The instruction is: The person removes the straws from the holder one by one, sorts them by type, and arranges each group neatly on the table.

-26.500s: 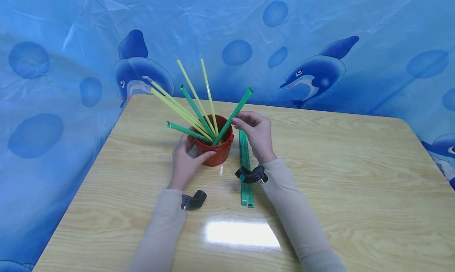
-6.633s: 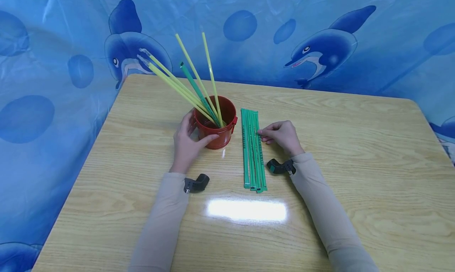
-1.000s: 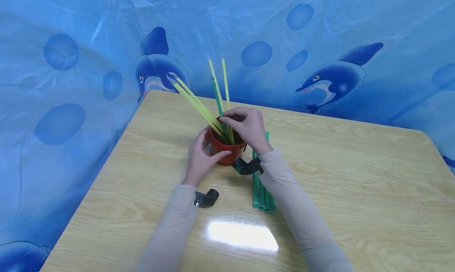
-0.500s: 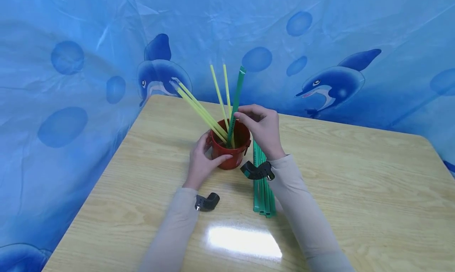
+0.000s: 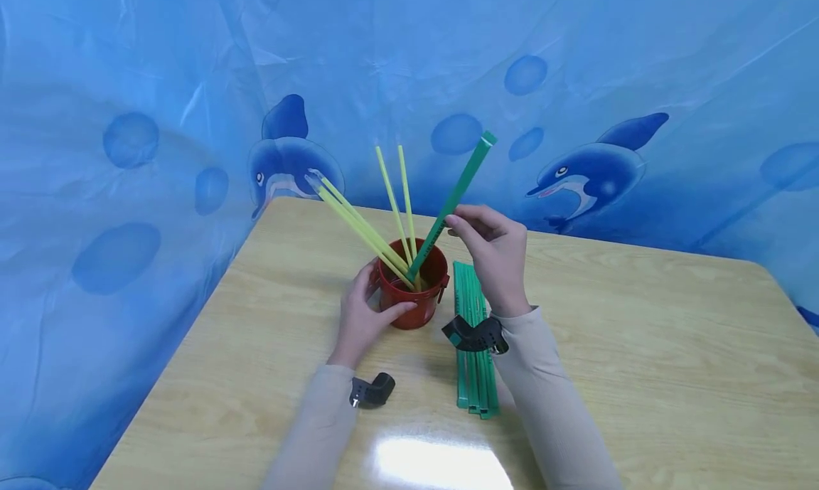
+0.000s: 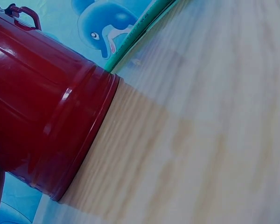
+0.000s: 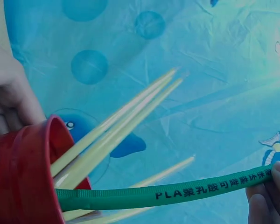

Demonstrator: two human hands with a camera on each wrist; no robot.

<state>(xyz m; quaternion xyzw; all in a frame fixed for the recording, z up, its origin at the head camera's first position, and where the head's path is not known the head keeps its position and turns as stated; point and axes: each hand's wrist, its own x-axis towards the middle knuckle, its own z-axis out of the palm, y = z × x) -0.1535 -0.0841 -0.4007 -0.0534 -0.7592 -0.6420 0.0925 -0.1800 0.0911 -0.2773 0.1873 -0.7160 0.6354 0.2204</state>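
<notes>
A red bucket (image 5: 412, 301) (image 6: 42, 121) (image 7: 23, 182) stands on the wooden table (image 5: 640, 348) with several yellow wrapped straws (image 5: 358, 223) (image 7: 116, 126) leaning out of it. My left hand (image 5: 361, 316) grips the bucket's left side. My right hand (image 5: 493, 252) pinches a green wrapped straw (image 5: 451, 205) (image 7: 177, 193) near its middle; the straw tilts to the upper right and its lower end is still inside the bucket. A bundle of several green straws (image 5: 473, 333) lies flat just right of the bucket, under my right wrist.
A blue dolphin-print sheet (image 5: 608, 106) hangs behind and to the left of the table. The wrist cameras (image 5: 372, 390) sit on both forearms. The table's right half (image 5: 672, 376) holds nothing else.
My right hand has lifted the green straw up and tilted it to the right, drawing it partly out of the bucket. My left hand stays on the bucket.
</notes>
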